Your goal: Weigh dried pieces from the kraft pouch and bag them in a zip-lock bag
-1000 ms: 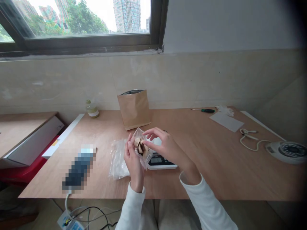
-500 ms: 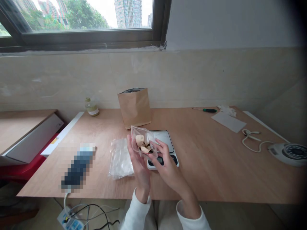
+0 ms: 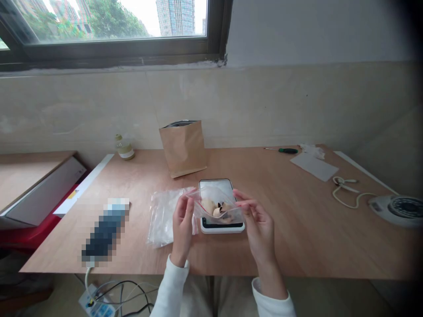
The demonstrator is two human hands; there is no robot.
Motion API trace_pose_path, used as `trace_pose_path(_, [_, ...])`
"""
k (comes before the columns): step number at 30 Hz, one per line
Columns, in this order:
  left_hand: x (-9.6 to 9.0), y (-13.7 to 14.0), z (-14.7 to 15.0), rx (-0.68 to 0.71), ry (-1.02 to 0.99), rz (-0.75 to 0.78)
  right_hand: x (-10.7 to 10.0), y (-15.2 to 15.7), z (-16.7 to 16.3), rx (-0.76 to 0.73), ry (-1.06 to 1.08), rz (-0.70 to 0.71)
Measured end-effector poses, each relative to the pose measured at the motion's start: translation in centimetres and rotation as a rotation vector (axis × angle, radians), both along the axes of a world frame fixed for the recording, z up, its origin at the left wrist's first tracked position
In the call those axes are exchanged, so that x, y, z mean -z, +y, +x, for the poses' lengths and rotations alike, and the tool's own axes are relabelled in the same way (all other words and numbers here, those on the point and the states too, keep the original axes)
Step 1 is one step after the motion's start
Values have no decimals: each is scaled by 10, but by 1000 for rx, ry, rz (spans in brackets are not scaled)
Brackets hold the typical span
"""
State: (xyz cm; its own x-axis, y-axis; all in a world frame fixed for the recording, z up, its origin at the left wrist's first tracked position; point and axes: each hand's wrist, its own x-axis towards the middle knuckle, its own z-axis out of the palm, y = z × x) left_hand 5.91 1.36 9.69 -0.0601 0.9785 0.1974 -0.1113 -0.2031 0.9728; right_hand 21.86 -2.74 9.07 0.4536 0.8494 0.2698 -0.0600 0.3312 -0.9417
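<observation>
Between my hands hangs a clear zip-lock bag (image 3: 236,215) with pale, dark-edged dried pieces (image 3: 218,208) in it. My left hand (image 3: 183,224) pinches its left corner, and my right hand (image 3: 257,224) pinches its right corner. The bag's mouth gapes toward me, its red zip line showing along the left edge. Below the bag is a white kitchen scale (image 3: 223,229), its display mostly covered from sight. A stack of flat clear plastic bags (image 3: 160,220) lies just left of the scale, beside my left hand.
A brown kraft pouch (image 3: 185,149) stands upright behind the scale. A phone (image 3: 105,231) with a cable lies at left, and a small bottle (image 3: 124,149) is at the back left. Farther right are a screwdriver (image 3: 288,150), a white sheet (image 3: 313,166) and a white corded device (image 3: 396,210).
My hands have moved apart, from cupping the bag to holding its two corners. The bag has turned and its mouth has been spread wide, a little lower over the scale.
</observation>
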Motion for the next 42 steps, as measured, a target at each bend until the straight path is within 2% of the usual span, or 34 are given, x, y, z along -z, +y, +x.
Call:
trace_pose_path(6, [-1, -11, 14, -183, -63, 31, -9, -7, -7, 326, 1, -99])
trace_pose_path(8, [-3, -13, 12, -206, -50, 36, -13, -9, -8, 367, 22, -125])
trace_pose_path(10, [-5, -14, 7, -197, -18, 42, -15, -11, -6, 379, 6, -135])
trace_pose_path(12, [-8, -14, 1, -130, 40, 42, -17, -13, -3, 360, -60, -119])
trace_pose_path(17, [-19, -22, 2, 128, 215, 101, -24, -18, -2, 150, -314, 53])
trace_pose_path(19, [-21, -25, 6, 68, 185, 103, -28, -21, -4, 206, -291, 69])
trace_pose_path(23, [-23, -29, 11, -238, -54, 27, -32, -27, -10, 430, -172, 21])
trace_pose_path(25, [-25, -31, 12, -241, -129, 6, -33, -29, -13, 408, -196, 33])
trace_pose_path(27, [-28, -35, 14, -138, -135, 4, -35, -31, -15, 354, -216, 59])
trace_pose_path(29, [-31, -37, 15, -92, -123, 14, -36, -31, -13, 360, -203, 61])
trace_pose_path(33, [-31, -36, 14, -203, -151, 14, -33, -29, -1, 416, -105, -24])
trace_pose_path(36, [-29, -35, 18, -237, -207, 4, -26, -26, 6, 251, -49, -80])
trace_pose_path(39, [-28, -37, 24, -335, -220, 7, -21, -25, 8, 72, -20, -108])
trace_pose_path(42, [-23, -38, 25, -336, -202, -3, -19, -26, 6, 57, -33, -103])
